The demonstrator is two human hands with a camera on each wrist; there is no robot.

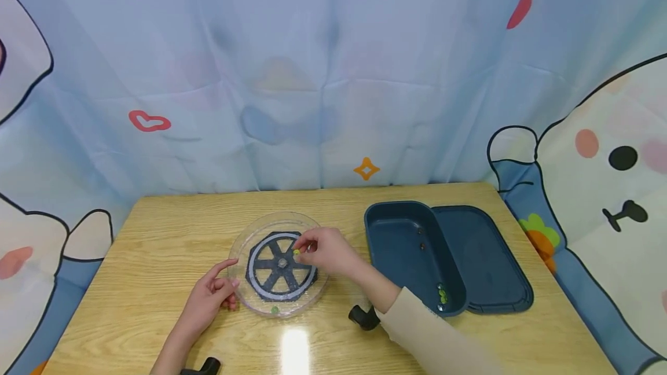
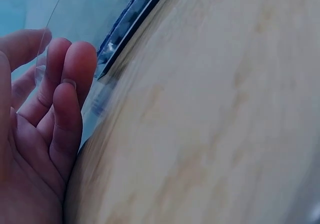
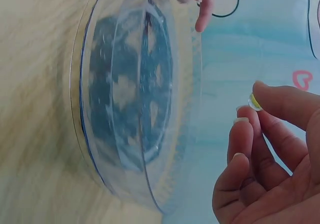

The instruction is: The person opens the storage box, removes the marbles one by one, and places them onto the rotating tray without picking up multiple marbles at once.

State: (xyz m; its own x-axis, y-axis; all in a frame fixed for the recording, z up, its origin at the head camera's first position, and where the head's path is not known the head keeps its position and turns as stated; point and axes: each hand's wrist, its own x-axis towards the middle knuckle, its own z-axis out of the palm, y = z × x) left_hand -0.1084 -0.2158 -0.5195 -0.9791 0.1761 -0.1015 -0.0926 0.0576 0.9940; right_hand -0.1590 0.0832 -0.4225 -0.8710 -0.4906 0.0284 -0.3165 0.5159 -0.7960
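Observation:
A clear round dish (image 1: 241, 300) stands on the table, with a dark six-spoked pattern (image 1: 283, 271) and a pale ring showing at its base. My left hand (image 1: 206, 301) rests its fingertips against the dish's left rim, the other fingers loosely bent; in the left wrist view its fingers (image 2: 75, 66) lie along the transparent wall. Above the dish's right part, my right hand (image 1: 329, 252) pinches a small clear marble (image 3: 254, 102) with a yellow-green core between thumb and fingers. A green marble (image 1: 274, 309) lies near the dish's front edge.
To the right stands a dark blue tray (image 1: 403, 265), with several green marbles (image 1: 442, 295) near its front and two small brown ones (image 1: 421, 246) further back. A matching lid (image 1: 490, 259) lies beside it. A patterned curtain (image 1: 292, 74) hangs behind the wooden table (image 1: 177, 219).

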